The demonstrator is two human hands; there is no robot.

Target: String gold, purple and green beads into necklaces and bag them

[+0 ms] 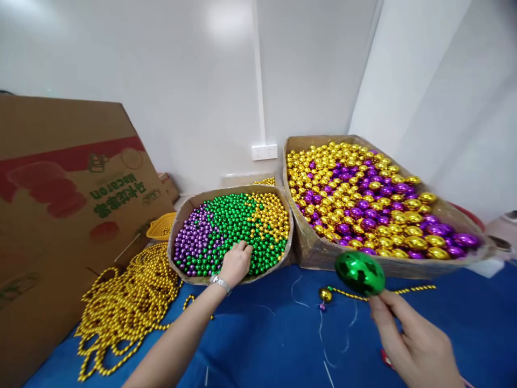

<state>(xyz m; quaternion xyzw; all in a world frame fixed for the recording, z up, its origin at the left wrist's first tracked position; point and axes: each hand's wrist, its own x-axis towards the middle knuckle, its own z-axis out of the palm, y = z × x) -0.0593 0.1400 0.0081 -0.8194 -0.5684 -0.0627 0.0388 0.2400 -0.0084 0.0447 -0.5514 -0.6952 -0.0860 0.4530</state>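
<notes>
**While reaching in on the left, pinching on the right**

If scanned from far left, passing first a cardboard carton (68,226), then gold bead strings (133,302) heaped on the blue surface (258,350). Next, with the left grip (237,265), dipping into small beads (230,215) inside a bin (194,279); fingertips partly buried, so impossible to say whether closed on any. Apparently at the step of picking from there; calling next, probably, for a neat pinch. Further right, before a big box (319,253), holding a large green bead (361,274) aloft, clamped between thumb and finger of the right grip (422,337).

printed cardboard carton (76,221), left | white wall socket (264,152) | pale wall (181,81)
</notes>
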